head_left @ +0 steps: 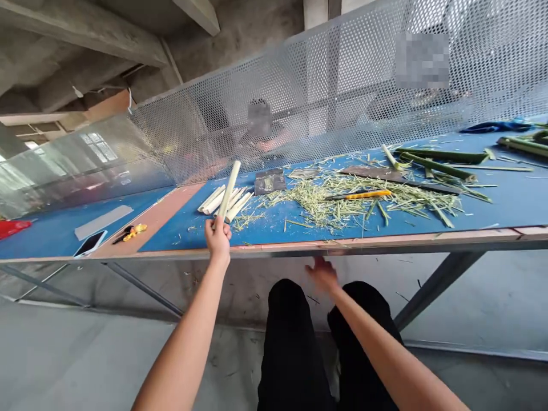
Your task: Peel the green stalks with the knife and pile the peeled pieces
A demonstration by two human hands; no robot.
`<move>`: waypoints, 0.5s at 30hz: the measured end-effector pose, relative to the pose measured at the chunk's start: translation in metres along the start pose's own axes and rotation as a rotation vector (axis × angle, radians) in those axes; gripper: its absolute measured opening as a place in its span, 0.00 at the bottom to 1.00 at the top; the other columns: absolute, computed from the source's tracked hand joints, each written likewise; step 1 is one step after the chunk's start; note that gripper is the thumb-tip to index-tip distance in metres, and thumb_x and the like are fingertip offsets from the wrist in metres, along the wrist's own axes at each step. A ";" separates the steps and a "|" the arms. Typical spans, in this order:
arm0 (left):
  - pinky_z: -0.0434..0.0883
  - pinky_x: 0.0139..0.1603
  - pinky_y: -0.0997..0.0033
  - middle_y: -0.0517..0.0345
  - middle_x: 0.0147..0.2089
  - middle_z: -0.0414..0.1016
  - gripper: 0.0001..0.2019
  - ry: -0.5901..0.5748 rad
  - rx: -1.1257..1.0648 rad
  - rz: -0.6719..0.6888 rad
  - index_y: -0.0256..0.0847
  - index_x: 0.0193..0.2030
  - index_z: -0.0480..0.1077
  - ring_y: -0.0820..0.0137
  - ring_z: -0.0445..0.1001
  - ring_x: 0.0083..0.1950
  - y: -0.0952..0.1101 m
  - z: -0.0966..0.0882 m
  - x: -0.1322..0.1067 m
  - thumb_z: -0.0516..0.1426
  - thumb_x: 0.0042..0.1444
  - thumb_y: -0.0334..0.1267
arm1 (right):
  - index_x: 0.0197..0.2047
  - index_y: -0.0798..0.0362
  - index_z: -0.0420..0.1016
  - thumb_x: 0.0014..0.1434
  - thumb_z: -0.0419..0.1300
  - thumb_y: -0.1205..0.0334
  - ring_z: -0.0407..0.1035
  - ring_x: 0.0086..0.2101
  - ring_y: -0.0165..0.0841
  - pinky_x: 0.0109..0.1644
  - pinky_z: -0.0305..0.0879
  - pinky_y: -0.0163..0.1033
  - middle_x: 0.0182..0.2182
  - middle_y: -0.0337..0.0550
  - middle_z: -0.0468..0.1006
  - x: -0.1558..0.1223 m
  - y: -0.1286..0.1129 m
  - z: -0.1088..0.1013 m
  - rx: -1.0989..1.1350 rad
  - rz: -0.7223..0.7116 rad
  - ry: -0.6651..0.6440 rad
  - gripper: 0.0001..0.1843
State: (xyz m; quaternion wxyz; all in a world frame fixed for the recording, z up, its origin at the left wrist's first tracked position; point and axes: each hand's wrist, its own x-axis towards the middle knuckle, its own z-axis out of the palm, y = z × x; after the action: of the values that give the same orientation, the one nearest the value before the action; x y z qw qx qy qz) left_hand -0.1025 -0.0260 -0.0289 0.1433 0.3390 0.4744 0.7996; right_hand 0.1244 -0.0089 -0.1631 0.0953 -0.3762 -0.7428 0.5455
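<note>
My left hand (217,237) is closed round the lower end of a pale peeled stalk (229,188), which points up and away over the front edge of the blue table (509,202). Behind it lies a small pile of peeled stalks (222,201). My right hand (322,273) hangs just under the table edge above my knees, fingers loosely spread, holding nothing. A heap of green shavings (342,200) covers the middle of the table, with a yellow-handled knife (359,195) lying on it.
Unpeeled green stalks (440,160) lie at the right. A dark cleaver blade (377,174) and a dark pad (269,182) lie behind the shavings. A phone (89,244), a small yellow tool (131,232) and a grey strip (103,221) lie at the left. A perforated metal screen (342,80) backs the table.
</note>
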 end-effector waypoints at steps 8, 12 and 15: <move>0.49 0.13 0.82 0.72 0.15 0.54 0.20 -0.273 0.023 -0.016 0.43 0.27 0.54 0.82 0.54 0.15 -0.004 0.069 -0.027 0.61 0.48 0.51 | 0.51 0.51 0.70 0.56 0.60 0.55 0.74 0.38 0.38 0.38 0.69 0.40 0.40 0.48 0.79 -0.038 0.005 0.045 0.050 -0.005 -0.581 0.20; 0.50 0.13 0.81 0.69 0.15 0.57 0.20 -0.349 0.074 -0.055 0.41 0.24 0.57 0.82 0.53 0.14 -0.008 0.099 -0.027 0.56 0.52 0.53 | 0.50 0.52 0.72 0.59 0.54 0.60 0.73 0.40 0.35 0.40 0.66 0.36 0.42 0.48 0.78 -0.061 -0.021 0.009 -0.032 -0.163 -0.204 0.16; 0.50 0.13 0.80 0.67 0.15 0.58 0.21 -0.306 0.107 -0.242 0.39 0.22 0.61 0.82 0.53 0.13 -0.016 0.104 -0.020 0.56 0.51 0.55 | 0.45 0.52 0.75 0.57 0.55 0.60 0.72 0.30 0.31 0.34 0.64 0.32 0.31 0.42 0.79 -0.090 -0.042 -0.030 -0.123 -0.335 -0.283 0.14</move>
State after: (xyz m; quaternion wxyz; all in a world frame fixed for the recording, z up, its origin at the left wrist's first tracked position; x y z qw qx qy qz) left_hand -0.0192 0.0402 -0.0177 0.2906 0.4044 0.5260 0.6894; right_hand 0.1847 -0.0511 -0.0905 0.0560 -0.1725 -0.8326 0.5233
